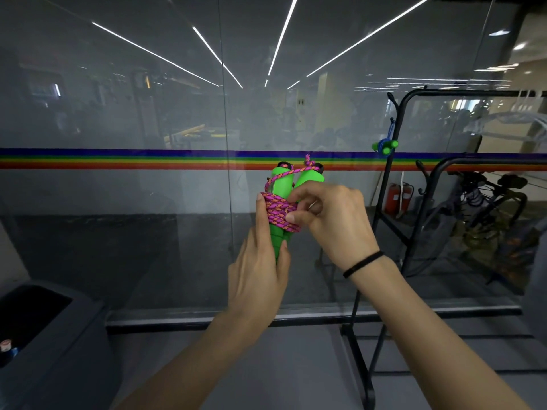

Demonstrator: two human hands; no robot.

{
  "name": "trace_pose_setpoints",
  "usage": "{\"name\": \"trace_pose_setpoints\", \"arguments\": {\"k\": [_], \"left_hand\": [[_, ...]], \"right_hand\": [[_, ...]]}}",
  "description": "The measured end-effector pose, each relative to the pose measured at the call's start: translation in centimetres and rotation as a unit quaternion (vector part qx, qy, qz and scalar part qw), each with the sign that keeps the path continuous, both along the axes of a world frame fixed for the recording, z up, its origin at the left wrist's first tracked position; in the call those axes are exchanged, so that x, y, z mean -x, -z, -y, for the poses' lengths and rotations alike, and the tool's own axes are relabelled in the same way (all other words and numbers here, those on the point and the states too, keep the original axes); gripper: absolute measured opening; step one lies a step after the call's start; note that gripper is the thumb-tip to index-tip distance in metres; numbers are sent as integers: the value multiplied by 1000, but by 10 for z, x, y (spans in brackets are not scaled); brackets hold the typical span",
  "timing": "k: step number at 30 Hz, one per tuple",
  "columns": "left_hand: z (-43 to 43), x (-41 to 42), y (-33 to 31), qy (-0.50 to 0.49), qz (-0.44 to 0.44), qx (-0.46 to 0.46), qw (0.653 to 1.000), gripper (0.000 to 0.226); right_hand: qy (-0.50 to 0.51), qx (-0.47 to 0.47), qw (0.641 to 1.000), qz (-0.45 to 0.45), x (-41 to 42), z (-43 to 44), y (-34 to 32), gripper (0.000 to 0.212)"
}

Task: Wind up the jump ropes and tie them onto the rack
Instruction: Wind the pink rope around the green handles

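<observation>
1. The jump rope (281,214) is held up in front of the glass wall (118,128), left of the rack (398,187). Its two green handles (284,183) sit side by side, with the pink-and-orange cord (278,210) coiled round their middle in several close turns.
2. The left hand (260,270) clasps the lower handles between thumb and fingers, the fingers lying nearly straight along the coil's left side. The right hand (331,220) has its fingers curled and pinches at the coil's right edge (the cord's free end is hidden beneath them).
3. Judgement: winding looks almost complete and the step in hand is securing the end. The next move calls for tucking or knotting it without slackening the turns, then carrying the bundle right to the rack.
4. A second wound rope (384,146), with a blue cord and green handles, already hangs from a hook on the rack's upright.
5. Round about are a rainbow stripe (118,159) on the glass, a red extinguisher (395,198) and a dark bin (50,335) at lower left. Nothing visible stands between the hands and the rack.
</observation>
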State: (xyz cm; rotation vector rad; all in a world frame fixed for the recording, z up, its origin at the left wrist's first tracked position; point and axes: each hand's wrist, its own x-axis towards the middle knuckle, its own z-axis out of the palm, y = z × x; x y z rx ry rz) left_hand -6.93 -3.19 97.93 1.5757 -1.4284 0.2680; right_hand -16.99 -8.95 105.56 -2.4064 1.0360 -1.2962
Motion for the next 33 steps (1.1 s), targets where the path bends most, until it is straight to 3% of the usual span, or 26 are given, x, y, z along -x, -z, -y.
{"name": "trace_pose_setpoints", "arguments": {"k": [6,10,19,27,33], "left_hand": [[2,-3,-1,-4,-2,3,1000,74],[3,-7,1,-9,13,1,1000,76],[8,-17,9,-24,62,-29,997,77],[8,-24,11,-22,86,-36,995,82],[7,-26,6,-16,70,-44,996,79]], "right_hand": [[2,44,999,5,-6,-2,3,16],[-7,-2,1000,-23,-7,2,0,24],[16,-34,993,-108,-11,9,-1,12],[-9,4,982,-187,-11,7,3,10],[-6,53,980,-192,-5,10,1,13]]}}
